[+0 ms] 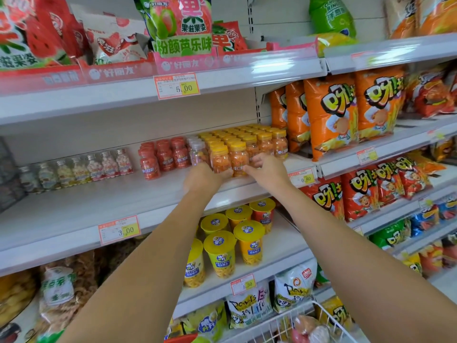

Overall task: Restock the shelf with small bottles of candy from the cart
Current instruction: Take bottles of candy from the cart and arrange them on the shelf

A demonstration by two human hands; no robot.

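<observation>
The shelf (99, 201) carries the candy in three groups. Pale bottles (94, 167) stand toward the left end, red bottles (163, 154) in the middle, and a packed yellow block (249, 138) at the right end, hard against the orange bags (331, 115). The cart (329, 315) shows only as a wire corner at the bottom right, well below.

Both hands are at the front of the yellow block, nearer the shelf's front edge than any other stock. The left hand (205, 178) cups the front pair (228, 158) from the left and low down, with its fingers curled in at their bases. The right hand (265, 169) closes on the same pair from the right, fingers bent round the side. The fingertips are partly hidden, so this looks like a two-sided squeeze rather than a push, though I would not swear to it.

The step in hand, I judge, is seating this pair as a new front row.
- Keep the two pressed together so they travel as one.
- Set the bases flat on the shelf before easing the grip.
- Slide them back until they touch the row behind.
- Line them up with the block's left side so they do not crowd the red bottles.
- Let go on both sides at once. Such bottles look apt to tip, and one falling at the front edge could take its neighbour down.
</observation>
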